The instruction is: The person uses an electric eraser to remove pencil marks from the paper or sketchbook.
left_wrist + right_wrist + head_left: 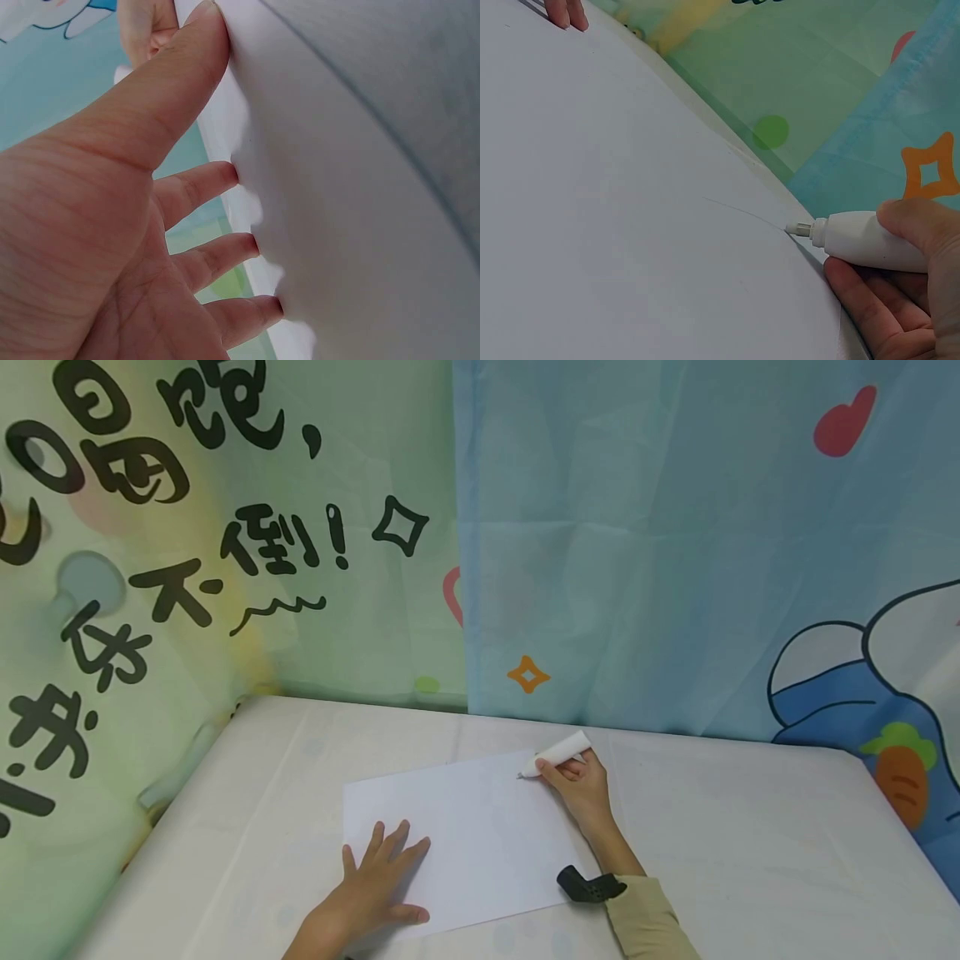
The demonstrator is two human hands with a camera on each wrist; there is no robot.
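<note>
A white sheet of paper (480, 827) lies at a slant on the table. My left hand (375, 885) rests on its left part with fingers spread, the fingertips (251, 244) pressing the sheet. Near the far right corner, my right hand (581, 785) pinches a thick white correction pen (558, 752) between thumb and fingers. In the right wrist view the pen's narrow metal tip (799, 229) is right at the paper near its edge. A thin faint line (742, 212) runs across the sheet to that tip.
The white-covered table (750, 843) extends around the sheet. Behind it hang a green cloth (375, 635) with black writing and a blue cloth (637, 568) with cartoon prints. A black strap piece (588, 887) sits by the right sleeve (648, 918).
</note>
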